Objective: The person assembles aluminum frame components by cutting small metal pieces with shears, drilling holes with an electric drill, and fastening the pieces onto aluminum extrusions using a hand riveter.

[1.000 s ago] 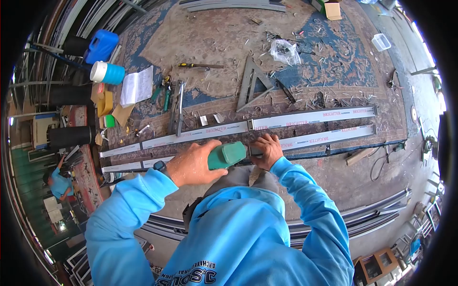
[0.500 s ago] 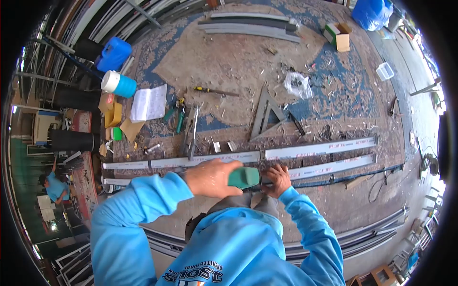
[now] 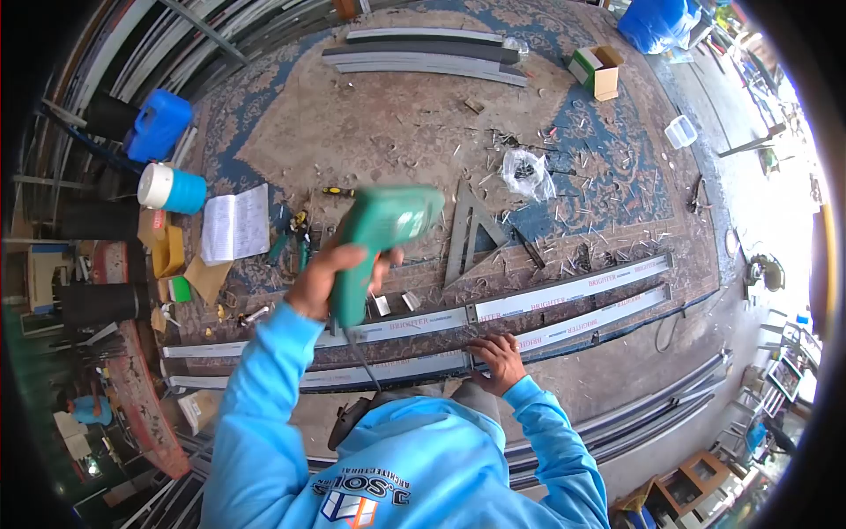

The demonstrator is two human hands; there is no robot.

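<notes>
My left hand grips the handle of a green power drill, raised above the work surface, its cord hanging below. The drill is slightly blurred. Fingers of my right hand are bent over the near rail of a long aluminium frame, close to its middle joint. The frame's far rail runs roughly parallel, and both carry printed white film. Two small metal pieces lie beyond the far rail. A metal set square lies farther back.
On the carpeted surface are an open notebook, pliers, a plastic bag, an open box and scattered screws. A blue-and-white jug stands left. Long profiles lie nearer me. Another person is far left.
My left hand has lifted the drill away from the middle joint, up and to the left, and turned it. My right hand stays at the near rail. The camera view has shifted.
</notes>
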